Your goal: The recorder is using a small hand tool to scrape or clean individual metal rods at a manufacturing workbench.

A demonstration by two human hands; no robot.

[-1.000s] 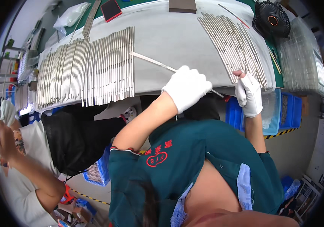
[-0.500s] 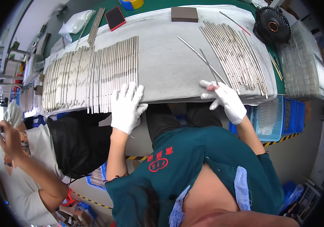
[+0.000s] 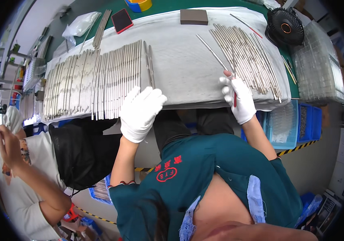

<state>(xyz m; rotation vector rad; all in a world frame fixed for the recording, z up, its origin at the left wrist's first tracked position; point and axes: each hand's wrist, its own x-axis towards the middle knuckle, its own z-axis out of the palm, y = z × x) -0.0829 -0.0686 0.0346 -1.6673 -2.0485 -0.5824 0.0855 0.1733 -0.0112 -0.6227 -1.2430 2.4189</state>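
Observation:
My left hand (image 3: 142, 114), in a white glove, lies flat with its fingers out at the front edge of the cloth. Its fingertips are by the lower ends of two loose metal rods (image 3: 149, 66), which lie just right of a wide row of metal rods (image 3: 115, 76). My right hand (image 3: 241, 98), gloved but with a bare fingertip showing, is closed around a thin dark tool with a red handle (image 3: 235, 98). A single metal rod (image 3: 211, 51) slants away from that fingertip; whether the fingers grip it is unclear. Another group of metal rods (image 3: 248, 56) lies beyond this hand.
A grey cloth (image 3: 180, 76) covers the table. Along the back are a red-edged phone (image 3: 122, 21), a brown block (image 3: 194, 17) and a black fan (image 3: 285, 26). Clear plastic trays (image 3: 318, 64) stand right, blue bins (image 3: 309, 120) below. A co-worker's arm (image 3: 35, 176) is at left.
My left hand has turned slightly rightward, and two rods now lie apart from the left row. My right hand has moved up with the thin tool, its red handle now showing; the slanted rod has shifted.

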